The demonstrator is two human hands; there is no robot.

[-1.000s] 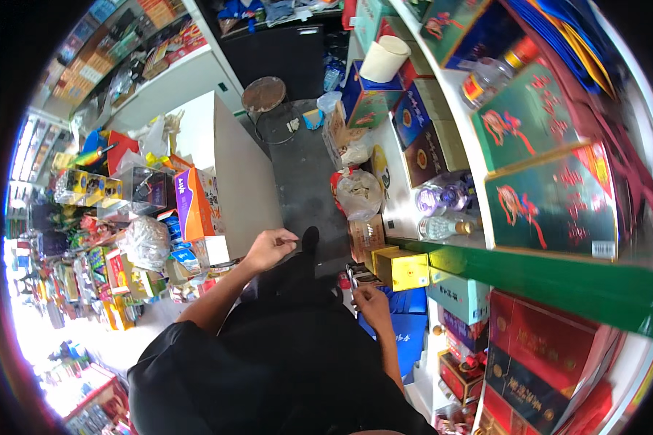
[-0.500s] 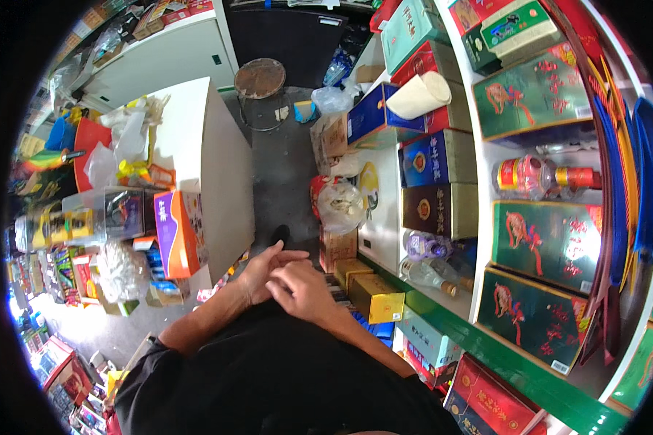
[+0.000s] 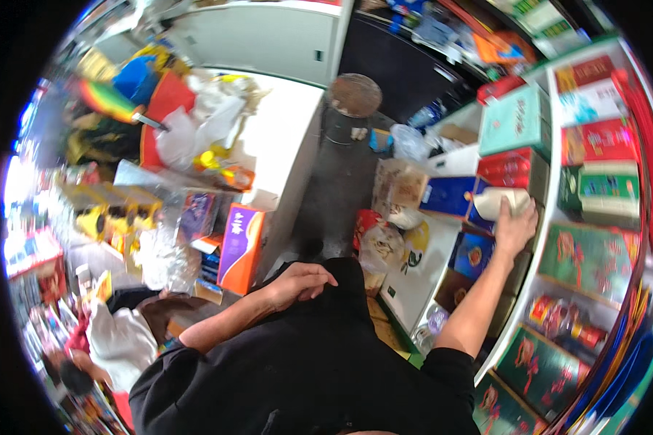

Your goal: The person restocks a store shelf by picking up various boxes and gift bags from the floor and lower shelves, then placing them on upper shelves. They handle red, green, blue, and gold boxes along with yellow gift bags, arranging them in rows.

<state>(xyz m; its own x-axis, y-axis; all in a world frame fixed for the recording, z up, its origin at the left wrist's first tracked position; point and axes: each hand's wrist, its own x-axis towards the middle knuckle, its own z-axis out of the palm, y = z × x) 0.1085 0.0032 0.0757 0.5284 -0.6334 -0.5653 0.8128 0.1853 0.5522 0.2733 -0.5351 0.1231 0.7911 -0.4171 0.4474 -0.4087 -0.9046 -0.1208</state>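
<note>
Now right hand [image 3: 514, 230] gripping white roll [image 3: 502, 202]; previously together.

right hand [image 3: 514, 228] raised onto white roll [image 3: 502, 202]

Shelving on the right carries stacked boxes: a pale teal box [image 3: 514, 119] at the top, a red box [image 3: 506, 168] directly beneath it, and a dark blue box [image 3: 448, 196] to their left. Further right stand a red carton [image 3: 596, 141], a green carton [image 3: 604, 190] below it, and a larger green box [image 3: 586, 259] with red motif. The white counter [image 3: 283, 138] holds an orange-and-purple box [image 3: 241, 246] at its near edge, and clear plastic-wrapped packets [image 3: 163, 250] just beside it.
</note>
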